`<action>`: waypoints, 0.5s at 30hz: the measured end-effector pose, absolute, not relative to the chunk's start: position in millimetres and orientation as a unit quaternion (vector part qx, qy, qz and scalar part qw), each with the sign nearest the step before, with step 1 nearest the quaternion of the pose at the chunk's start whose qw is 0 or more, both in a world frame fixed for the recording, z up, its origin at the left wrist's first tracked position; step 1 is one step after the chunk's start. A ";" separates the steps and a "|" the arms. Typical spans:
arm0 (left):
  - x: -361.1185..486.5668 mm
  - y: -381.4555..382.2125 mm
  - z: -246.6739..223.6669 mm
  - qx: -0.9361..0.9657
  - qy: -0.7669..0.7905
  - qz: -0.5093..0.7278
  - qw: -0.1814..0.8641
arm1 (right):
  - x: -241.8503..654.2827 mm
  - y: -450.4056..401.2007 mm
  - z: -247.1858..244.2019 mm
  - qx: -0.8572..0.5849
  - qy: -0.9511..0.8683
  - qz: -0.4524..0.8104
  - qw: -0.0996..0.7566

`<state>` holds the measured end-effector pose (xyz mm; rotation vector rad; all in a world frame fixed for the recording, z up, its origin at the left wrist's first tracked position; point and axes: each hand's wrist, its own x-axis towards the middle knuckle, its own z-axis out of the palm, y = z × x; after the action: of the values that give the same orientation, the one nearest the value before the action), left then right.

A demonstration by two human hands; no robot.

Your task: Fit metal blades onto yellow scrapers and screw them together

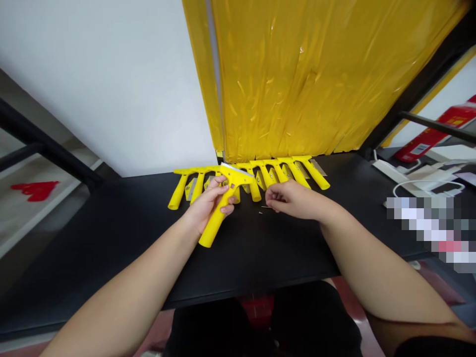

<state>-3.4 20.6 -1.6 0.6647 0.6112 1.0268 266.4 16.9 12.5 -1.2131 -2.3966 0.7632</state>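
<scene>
A yellow plastic scraper (214,218) with a metal blade along its wide head is held in my left hand (206,206), fingers closed around the upper handle. The head tilts up and to the right, and the round handle end points down toward me. My right hand (290,199) is closed low over the black table, its fingertips pinched at a thin metal piece (266,207) too small to identify. Another tiny metal piece (260,212) lies just below. Behind both hands, several similar yellow scrapers (301,176) lie in an overlapping row, some partly hidden by my left hand.
A white panel (148,84) and a yellow plastic-wrapped surface (297,79) rise behind the black table (290,248). At right are white power strips with cables (401,178) and a red package (431,134). A black metal bar (48,144) stands at left.
</scene>
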 end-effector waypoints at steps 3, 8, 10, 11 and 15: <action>-0.7 17.7 -6.6 0.353 0.288 0.437 0.776 | 261.2 18.3 10.8 -0.383 -0.806 0.313 0.326; 4.1 11.6 -11.1 0.401 0.295 0.406 0.766 | 244.3 19.7 -3.0 -0.394 -0.755 0.343 0.396; 5.3 10.4 -10.9 0.404 0.299 0.407 0.763 | 241.3 21.2 -6.9 -0.401 -0.747 0.354 0.394; 5.6 10.1 -10.6 0.404 0.301 0.410 0.761 | 240.8 22.0 -7.8 -0.407 -0.747 0.353 0.390; 5.9 11.0 -10.0 0.400 0.298 0.416 0.760 | 241.7 24.1 -6.9 -0.417 -0.769 0.300 0.379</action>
<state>5.9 11.0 -10.0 0.8712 0.6494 0.9060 241.7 24.1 -6.9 -1.0649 -1.9654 0.7675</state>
